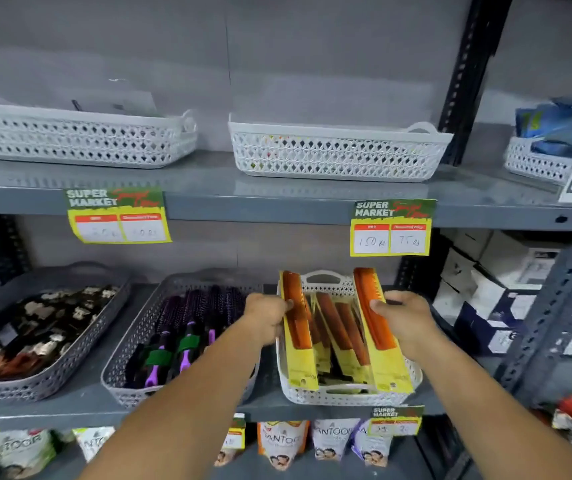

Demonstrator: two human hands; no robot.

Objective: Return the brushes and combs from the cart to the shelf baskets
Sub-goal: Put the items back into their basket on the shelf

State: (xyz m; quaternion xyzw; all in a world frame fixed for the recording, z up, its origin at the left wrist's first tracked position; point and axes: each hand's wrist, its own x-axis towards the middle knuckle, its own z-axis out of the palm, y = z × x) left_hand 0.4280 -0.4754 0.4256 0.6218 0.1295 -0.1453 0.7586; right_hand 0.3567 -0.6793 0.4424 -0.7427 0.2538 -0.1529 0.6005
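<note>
**Combs held at the white basket, middle shelf**

While both arms reach to the middle shelf [208, 407], three baskets stand on it; the dark grey basket [49, 382] at left holds dark and pale patterned items, not identifiable; the grey basket [128, 344] beside it holds purple-handled brushes [187, 341]; the white basket [343, 396] at right holds carded brown combs [336, 323]. On the upper shelf, two white baskets [336, 154] sit well apart, contents unclear. The left hand [267, 315] is clamped on a carded comb [296, 323], fingers closed over its edge; the right hand [404, 315] is likewise closed on another carded comb [378, 320]; both cards stand tilted inside the white basket, one at each side. Price tags [392, 228] hang from the shelf edges; pouches [283, 445] line the shelf below.
</note>
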